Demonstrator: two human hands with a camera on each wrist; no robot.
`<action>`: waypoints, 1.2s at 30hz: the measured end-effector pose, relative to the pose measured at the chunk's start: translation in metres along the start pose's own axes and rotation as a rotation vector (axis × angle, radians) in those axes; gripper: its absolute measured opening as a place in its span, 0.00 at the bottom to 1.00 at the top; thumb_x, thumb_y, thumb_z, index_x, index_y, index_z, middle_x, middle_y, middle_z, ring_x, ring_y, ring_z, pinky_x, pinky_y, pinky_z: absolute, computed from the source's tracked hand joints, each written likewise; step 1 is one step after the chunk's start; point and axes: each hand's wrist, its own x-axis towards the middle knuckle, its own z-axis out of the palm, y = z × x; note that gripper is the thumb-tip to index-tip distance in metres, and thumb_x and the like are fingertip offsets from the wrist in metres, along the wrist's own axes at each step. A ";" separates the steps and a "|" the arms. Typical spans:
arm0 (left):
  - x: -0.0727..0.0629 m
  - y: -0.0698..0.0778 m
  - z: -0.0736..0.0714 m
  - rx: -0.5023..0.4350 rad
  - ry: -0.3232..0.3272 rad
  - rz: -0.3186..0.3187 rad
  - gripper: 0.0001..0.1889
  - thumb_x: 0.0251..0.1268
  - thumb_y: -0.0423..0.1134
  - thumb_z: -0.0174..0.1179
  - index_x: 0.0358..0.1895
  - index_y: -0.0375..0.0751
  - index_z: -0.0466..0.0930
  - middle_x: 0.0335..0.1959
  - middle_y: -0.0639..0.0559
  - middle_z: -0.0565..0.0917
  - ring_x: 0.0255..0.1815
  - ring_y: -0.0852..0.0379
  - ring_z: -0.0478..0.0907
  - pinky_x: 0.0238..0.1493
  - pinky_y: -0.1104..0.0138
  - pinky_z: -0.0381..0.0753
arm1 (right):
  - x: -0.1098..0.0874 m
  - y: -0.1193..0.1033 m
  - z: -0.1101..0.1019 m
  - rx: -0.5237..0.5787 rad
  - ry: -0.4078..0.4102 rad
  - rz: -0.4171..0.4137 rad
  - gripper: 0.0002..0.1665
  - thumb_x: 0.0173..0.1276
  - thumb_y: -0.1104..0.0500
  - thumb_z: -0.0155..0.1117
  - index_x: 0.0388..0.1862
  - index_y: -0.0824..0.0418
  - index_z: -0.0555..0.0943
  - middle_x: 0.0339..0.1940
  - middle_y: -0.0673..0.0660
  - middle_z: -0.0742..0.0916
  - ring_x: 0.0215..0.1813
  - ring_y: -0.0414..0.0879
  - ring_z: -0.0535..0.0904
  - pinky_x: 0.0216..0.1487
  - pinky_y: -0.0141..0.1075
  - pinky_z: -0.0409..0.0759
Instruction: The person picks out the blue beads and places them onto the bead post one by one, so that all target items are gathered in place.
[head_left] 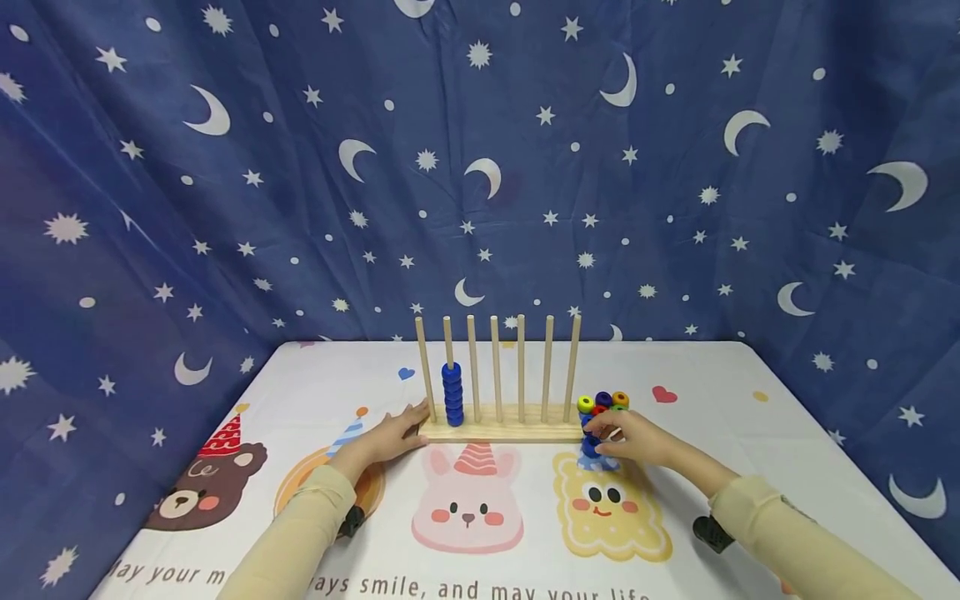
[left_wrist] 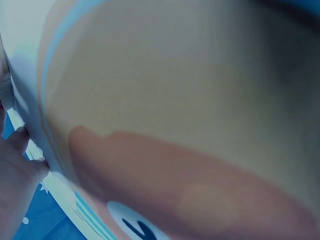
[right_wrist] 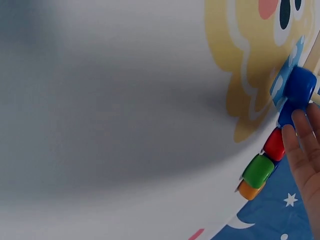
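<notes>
A wooden bead frame (head_left: pixel 498 432) has a row of upright pegs, and a stack of blue beads (head_left: pixel 453 396) sits on the second peg from the left. My left hand (head_left: pixel 392 435) lies at the left end of its base, fingers extended against the wood; the left wrist view catches only part of that hand (left_wrist: pixel 20 182). Beyond the frame's right end, my right hand (head_left: pixel 633 435) is over loose beads, thumb and fingers apart. Its fingertips reach a blue bead (right_wrist: pixel 286 113), with another blue bead (right_wrist: pixel 300 84) just beside it. The right thumb is hidden in the right wrist view.
Behind the right hand lie a yellow bead (head_left: pixel 586 404), an orange bead (head_left: pixel 620 399), a red bead (right_wrist: pixel 274 144) and a green bead (right_wrist: pixel 258 171). A printed white cloth (head_left: pixel 697 375) covers the table. A blue star-patterned curtain (head_left: pixel 420 208) hangs behind it.
</notes>
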 end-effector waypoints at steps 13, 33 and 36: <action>0.004 0.002 0.000 -0.005 -0.008 -0.001 0.34 0.70 0.43 0.52 0.73 0.34 0.51 0.74 0.35 0.52 0.74 0.31 0.45 0.69 0.34 0.39 | -0.004 0.005 0.000 -0.031 -0.024 -0.005 0.16 0.59 0.64 0.67 0.45 0.70 0.79 0.37 0.58 0.85 0.39 0.47 0.81 0.40 0.32 0.84; 0.001 -0.003 -0.001 -0.015 0.002 -0.006 0.33 0.69 0.42 0.53 0.72 0.33 0.53 0.74 0.35 0.52 0.73 0.30 0.46 0.69 0.34 0.38 | 0.003 -0.003 0.011 -0.056 0.041 0.069 0.16 0.54 0.62 0.72 0.38 0.69 0.79 0.32 0.56 0.84 0.35 0.44 0.79 0.39 0.35 0.83; 0.001 -0.003 -0.001 -0.021 0.000 0.000 0.34 0.69 0.43 0.53 0.72 0.33 0.53 0.74 0.34 0.51 0.73 0.29 0.45 0.69 0.33 0.38 | 0.005 -0.003 0.013 -0.068 0.054 0.082 0.15 0.53 0.63 0.72 0.37 0.69 0.79 0.31 0.54 0.83 0.34 0.41 0.77 0.37 0.32 0.81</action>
